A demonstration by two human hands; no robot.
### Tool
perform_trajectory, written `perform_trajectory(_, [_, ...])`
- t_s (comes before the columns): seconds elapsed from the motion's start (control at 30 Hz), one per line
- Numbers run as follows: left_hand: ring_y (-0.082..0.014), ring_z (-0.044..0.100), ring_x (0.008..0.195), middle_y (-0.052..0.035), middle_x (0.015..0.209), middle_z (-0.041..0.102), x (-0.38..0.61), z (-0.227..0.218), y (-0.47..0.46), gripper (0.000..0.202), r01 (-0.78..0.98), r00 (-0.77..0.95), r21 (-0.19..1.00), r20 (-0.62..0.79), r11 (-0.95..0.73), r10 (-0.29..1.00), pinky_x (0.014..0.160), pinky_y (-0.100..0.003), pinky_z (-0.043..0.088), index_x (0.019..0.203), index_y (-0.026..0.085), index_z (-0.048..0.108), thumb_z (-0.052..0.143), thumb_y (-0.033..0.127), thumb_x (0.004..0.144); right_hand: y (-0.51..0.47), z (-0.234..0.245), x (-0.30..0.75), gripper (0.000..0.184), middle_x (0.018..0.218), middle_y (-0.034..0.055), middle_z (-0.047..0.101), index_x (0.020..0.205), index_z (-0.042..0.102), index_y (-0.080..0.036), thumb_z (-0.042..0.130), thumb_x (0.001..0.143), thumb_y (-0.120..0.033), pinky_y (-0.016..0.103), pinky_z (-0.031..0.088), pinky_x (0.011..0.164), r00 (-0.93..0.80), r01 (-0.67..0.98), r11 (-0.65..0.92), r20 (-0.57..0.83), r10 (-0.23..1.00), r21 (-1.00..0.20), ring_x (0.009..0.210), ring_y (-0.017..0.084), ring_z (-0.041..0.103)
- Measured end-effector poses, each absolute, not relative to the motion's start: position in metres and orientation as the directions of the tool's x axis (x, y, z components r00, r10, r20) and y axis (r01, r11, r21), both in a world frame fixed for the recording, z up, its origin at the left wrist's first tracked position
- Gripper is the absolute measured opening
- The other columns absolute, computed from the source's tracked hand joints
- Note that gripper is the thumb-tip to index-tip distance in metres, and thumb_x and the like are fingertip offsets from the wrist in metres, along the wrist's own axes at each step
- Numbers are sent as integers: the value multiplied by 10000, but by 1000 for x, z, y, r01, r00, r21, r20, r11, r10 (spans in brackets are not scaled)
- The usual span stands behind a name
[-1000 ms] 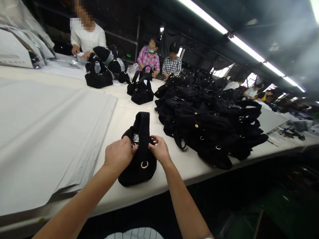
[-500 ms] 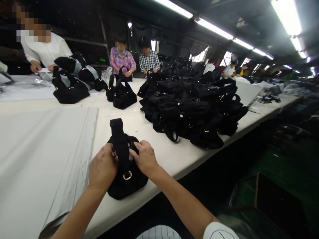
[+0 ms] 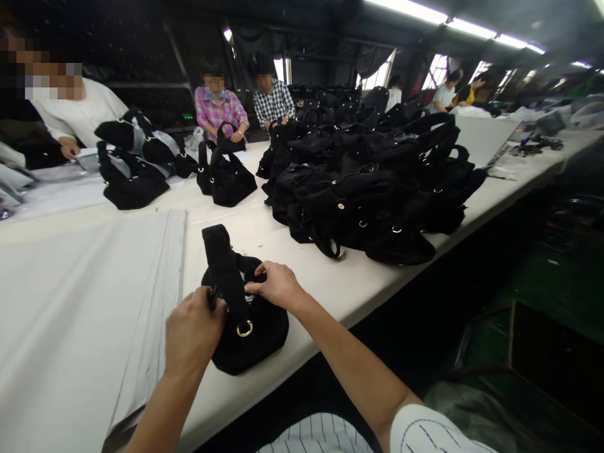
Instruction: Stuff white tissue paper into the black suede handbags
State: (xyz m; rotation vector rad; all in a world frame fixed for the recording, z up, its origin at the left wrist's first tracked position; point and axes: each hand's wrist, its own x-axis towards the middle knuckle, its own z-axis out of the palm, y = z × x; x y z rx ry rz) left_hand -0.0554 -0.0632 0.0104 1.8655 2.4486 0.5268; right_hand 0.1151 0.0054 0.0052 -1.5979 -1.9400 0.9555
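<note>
Both L hand (image 3: 193, 330) & R hand (image 3: 277, 286) were clamped on opp. rims of small black fabric handbag (image 3: 262, 340) w/ round gold ring (image 3: 244, 336), on cream table (image 3: 325, 280).

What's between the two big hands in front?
A black handbag, its handle standing up, is between the left hand and the right hand; the head view shows it.

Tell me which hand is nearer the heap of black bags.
Right. The right hand touches the separate bag on the side facing the heap; the left hand is on the bag's opposite side, farther away.
</note>
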Motion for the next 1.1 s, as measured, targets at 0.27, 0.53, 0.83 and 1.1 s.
perform_trajectory(0.27, [-242, 621, 891, -61, 1049, 682, -60, 15, -69, 447, 994, -111, 62, 441, 93, 890, 642, -326, 395, 1253, 188, 633, 333, 387, 989, -9, -3, 117, 521, 1039, 104, 708, 1125, 620, -208, 773, 716, -491, 389, 493, 863, -232, 687, 92, -98, 968, -720, 1033, 310, 639])
perform_trajectory(0.53, [-243, 588, 915, -61, 1114, 698, -81, 18, -54, 332, 988, 138, 8, 381, -152, 914, 686, -331, 434, 1068, 202, 666, 362, 200, 934, -19, -30, 90, 418, 984, 45, 669, 1108, 551, -220, 688, 715, -255, 381, 477, 930, -80, 495, 112, 84, 993, -861, 946, 231, 639])
perform_trajectory(0.83, [-225, 634, 814, -123, 1074, 664, -86, 11, -41, 274, 956, 161, 180, 345, -233, 925, 736, -320, 489, 878, 164, 653, 383, 189, 837, -11, -48, 69, 350, 877, 8, 681, 1009, 599, -213, 703, 679, -265, 302, 503, 811, 111, 242, -75, -49, 993, -967, 850, 196, 655])
perform_trajectory(1.1, [-270, 643, 942, -108, 961, 692, -99, 20, -15, 330, 834, 471, 262, 117, -485, 874, 906, -386, 520, 842, 216, 719, 400, 302, 837, -27, -45, 54, 272, 810, 69, 708, 1095, 467, -158, 508, 895, -337, 327, 457, 636, -79, 647, 229, 235, 969, -727, 723, 259, 692])
